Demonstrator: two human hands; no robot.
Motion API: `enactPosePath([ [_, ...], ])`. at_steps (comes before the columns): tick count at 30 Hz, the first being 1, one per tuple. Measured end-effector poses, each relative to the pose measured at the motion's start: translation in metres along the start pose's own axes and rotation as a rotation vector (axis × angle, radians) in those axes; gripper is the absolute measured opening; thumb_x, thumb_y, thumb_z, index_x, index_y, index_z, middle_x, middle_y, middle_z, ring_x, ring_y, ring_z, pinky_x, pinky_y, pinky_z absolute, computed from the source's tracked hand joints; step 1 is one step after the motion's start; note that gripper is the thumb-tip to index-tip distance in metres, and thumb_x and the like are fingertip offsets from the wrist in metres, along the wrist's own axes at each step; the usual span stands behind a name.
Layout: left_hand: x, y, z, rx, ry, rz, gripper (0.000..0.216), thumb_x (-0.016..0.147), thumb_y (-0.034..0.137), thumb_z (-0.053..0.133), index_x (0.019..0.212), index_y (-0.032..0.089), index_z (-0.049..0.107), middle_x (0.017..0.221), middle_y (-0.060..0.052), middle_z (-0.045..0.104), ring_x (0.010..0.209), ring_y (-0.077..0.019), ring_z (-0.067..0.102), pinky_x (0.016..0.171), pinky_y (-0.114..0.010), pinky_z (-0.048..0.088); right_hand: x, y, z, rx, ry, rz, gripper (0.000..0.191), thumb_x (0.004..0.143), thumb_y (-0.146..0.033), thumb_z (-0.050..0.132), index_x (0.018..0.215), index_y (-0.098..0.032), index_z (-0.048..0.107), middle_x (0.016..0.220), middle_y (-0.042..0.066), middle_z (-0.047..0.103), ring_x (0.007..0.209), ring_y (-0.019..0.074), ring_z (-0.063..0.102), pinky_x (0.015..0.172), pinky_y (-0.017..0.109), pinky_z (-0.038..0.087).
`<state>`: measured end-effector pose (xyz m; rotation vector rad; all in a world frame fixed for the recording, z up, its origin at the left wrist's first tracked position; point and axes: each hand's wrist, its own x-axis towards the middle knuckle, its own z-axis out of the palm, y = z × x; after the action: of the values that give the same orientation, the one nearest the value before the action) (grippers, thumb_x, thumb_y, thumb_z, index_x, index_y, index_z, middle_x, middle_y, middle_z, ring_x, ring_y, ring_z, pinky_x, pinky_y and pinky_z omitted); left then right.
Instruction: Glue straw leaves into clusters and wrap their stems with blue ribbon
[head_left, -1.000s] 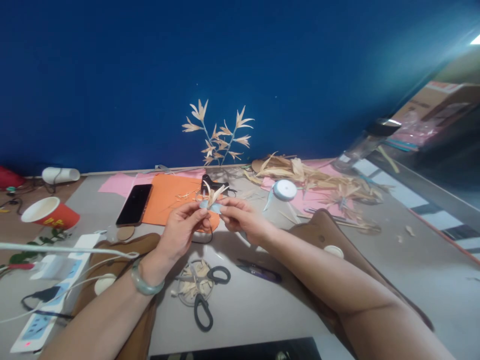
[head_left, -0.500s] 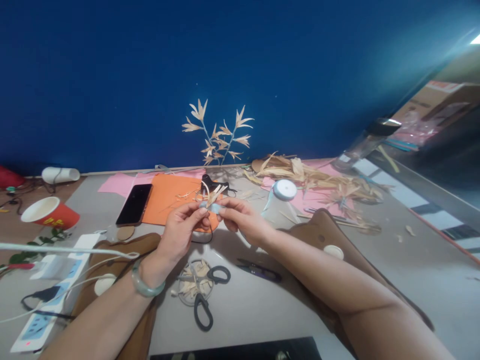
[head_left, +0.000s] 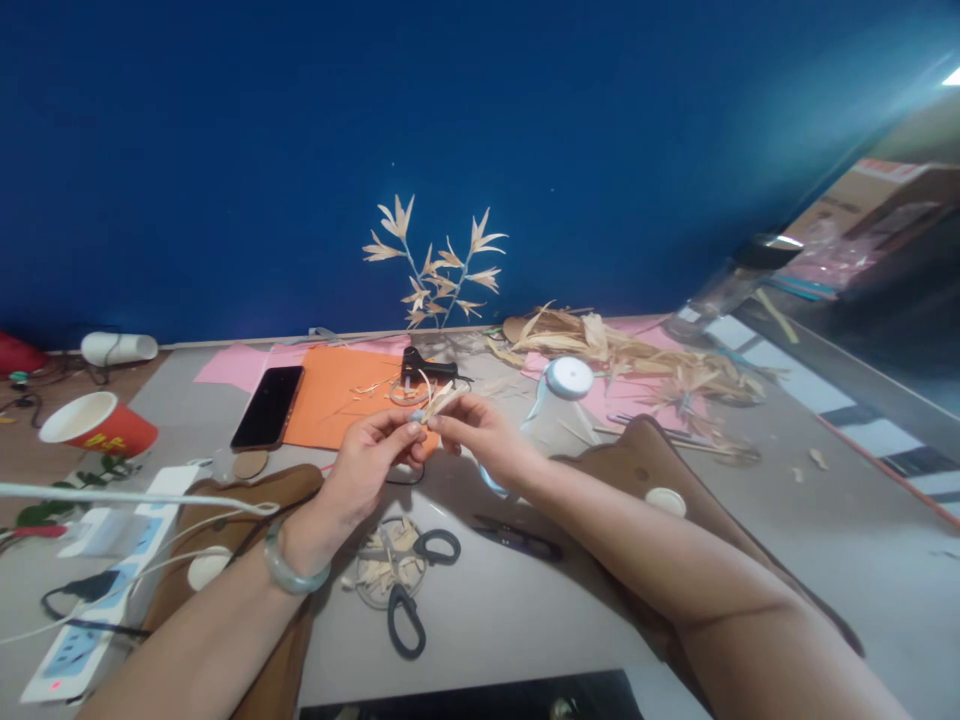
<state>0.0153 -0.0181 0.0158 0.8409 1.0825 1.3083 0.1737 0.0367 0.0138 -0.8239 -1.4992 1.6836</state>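
Left hand (head_left: 379, 448) and right hand (head_left: 486, 440) meet in the head view, fingertips closed in a pinch on a small dried-husk flower (head_left: 442, 398), held above the desk (head_left: 495, 620) with pale blue tape (head_left: 418, 415) showing at its base. Just beyond lies a black glue gun (head_left: 429, 368) by an orange sheet (head_left: 330, 400). To the right stands a tape spool (head_left: 570, 378); nearer the person, scissors (head_left: 405, 610) rest across a round dish of husk scraps, beside thread snips (head_left: 517, 538).

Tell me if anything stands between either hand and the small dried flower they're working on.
Nothing visible does: the left hand and right hand both have fingertips at the base of the dried flower. The black glue gun lies beyond it, not between.
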Motion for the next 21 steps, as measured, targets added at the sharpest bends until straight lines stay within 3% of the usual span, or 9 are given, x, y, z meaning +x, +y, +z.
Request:
enactPosePath([
  [14,0.0017,-0.0008,-0.0020,-0.066,-0.058,-0.083,0.018,0.071,0.027,0.076,0.083,0.014,0.072,0.056,0.001,0.062,0.050,-0.0078,0.056,0.051,-0.018,0.047,-0.0006,0.0006,0.0010,0.005,0.028,-0.010,0.025,0.076,-0.039,0.072,0.087,-0.019,0.062,0.061,-0.005,0.054,0.053,0.0081,0.050,0.052,0.022,0.038],
  [21,0.0016,-0.0031,-0.0022,-0.016,-0.056,-0.120,0.023,0.071,0.035,0.076,0.075,0.014,0.069,0.057,0.000,0.064,0.049,-0.0081,0.058,0.051,-0.019,0.049,0.0008,0.0021,0.0011,0.016,0.019,-0.016,0.028,0.075,-0.041,0.073,0.082,-0.018,0.060,0.069,-0.003,0.057,0.053,0.0072,0.050,0.051,0.022,0.040],
])
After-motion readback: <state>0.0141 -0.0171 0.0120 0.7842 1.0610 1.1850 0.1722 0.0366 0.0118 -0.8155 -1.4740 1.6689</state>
